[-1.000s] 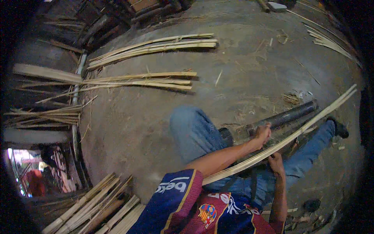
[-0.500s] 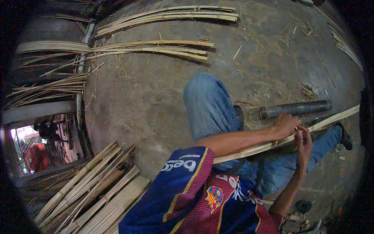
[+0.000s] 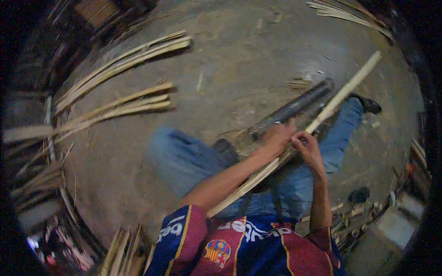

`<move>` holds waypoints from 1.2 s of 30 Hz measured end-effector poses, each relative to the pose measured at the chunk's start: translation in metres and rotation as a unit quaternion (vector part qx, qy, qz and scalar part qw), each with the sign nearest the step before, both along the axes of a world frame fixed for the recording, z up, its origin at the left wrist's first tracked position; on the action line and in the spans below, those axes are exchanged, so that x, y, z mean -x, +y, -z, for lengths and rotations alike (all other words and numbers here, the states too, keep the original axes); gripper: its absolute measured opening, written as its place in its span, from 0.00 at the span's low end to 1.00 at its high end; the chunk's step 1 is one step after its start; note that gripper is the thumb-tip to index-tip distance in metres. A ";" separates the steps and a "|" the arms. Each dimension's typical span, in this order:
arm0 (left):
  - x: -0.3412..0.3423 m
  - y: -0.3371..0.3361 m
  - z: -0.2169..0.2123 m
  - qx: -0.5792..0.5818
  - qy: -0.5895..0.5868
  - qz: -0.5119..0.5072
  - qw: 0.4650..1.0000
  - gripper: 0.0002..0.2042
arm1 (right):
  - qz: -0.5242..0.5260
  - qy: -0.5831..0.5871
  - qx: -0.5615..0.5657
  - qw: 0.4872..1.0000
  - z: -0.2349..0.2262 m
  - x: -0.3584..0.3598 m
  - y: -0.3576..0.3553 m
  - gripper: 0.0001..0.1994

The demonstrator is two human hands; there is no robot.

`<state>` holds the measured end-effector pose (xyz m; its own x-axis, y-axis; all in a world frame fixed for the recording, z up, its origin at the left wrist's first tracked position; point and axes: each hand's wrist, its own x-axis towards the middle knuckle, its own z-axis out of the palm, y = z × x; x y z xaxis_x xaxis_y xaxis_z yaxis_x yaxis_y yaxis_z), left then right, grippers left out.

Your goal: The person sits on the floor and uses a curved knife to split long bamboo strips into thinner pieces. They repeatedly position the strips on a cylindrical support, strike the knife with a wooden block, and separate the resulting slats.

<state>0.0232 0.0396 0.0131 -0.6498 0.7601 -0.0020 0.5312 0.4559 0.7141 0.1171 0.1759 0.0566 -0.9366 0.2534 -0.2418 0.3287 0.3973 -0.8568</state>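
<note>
Right now, pale strips slant just right of the dark tube. Beside its near end, the left hand is over them, too blurred to tell its grip; the right hand, farther from the tube, curls on them, grasp unclear. Bundles lie left of it.

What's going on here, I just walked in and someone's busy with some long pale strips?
A person sitting low has both hands at a set of long pale strips slanting across the lap. The left hand and right hand are close together near its middle; blur hides the exact grip. A dark tube lies on the floor just beyond, and more strips lie in bundles toward the upper left.
</note>
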 end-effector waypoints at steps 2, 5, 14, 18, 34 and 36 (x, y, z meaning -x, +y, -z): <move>0.006 0.005 -0.023 0.036 -0.029 0.039 0.998 0.19 | 0.046 -0.001 0.053 0.998 0.001 -0.006 0.002 0.08; 0.005 0.000 -0.011 -0.047 -0.095 0.065 0.992 0.22 | 0.080 0.010 0.151 0.985 0.000 -0.011 -0.002 0.08; 0.007 -0.009 -0.034 -0.121 -0.036 0.209 0.970 0.18 | 0.105 0.026 0.212 0.971 0.007 -0.032 0.003 0.06; 0.005 0.001 -0.032 -0.067 -0.090 0.208 0.972 0.14 | 0.112 0.034 0.208 0.971 0.003 -0.033 0.008 0.06; 0.046 -0.009 -0.032 0.017 -0.530 0.019 0.848 0.13 | 0.117 0.026 0.088 0.989 -0.008 -0.034 0.030 0.09; 0.046 -0.008 -0.042 0.034 -0.526 0.021 0.849 0.12 | 0.104 0.055 0.045 0.992 0.000 -0.037 0.031 0.10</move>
